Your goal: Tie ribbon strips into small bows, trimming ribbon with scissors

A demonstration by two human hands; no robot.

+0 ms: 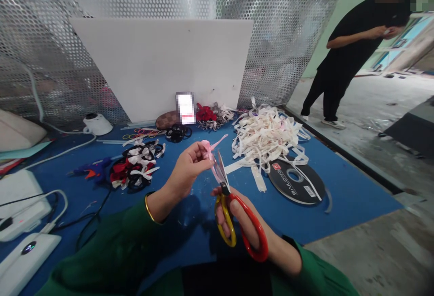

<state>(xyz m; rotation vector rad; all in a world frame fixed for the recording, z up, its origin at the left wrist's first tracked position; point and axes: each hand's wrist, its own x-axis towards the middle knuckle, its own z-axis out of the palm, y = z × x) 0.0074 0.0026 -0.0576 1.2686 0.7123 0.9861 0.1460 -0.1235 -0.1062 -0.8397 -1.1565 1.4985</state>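
Note:
My left hand (186, 167) pinches a small pink ribbon bow (207, 147) between thumb and fingers, its two tails sticking out to the upper right and downward. In my right hand (247, 217) are scissors (252, 237) with one red and one yellow handle loop, my fingers through the loops. The blades are slightly apart and point up, close beside the bow's lower tail; whether they touch it I cannot tell. Beyond my right hand lies a large heap of cream ribbon strips (267, 133), partly over a black ribbon reel (296, 180).
Bow hair ties (135, 164) and a blue glue gun (95, 169) lie at left, near white power units (30, 250). Behind are black hair ties (178, 133), a lit phone (185, 108), red bows (206, 113) and a white board (162, 60). A person (356, 47) stands at right.

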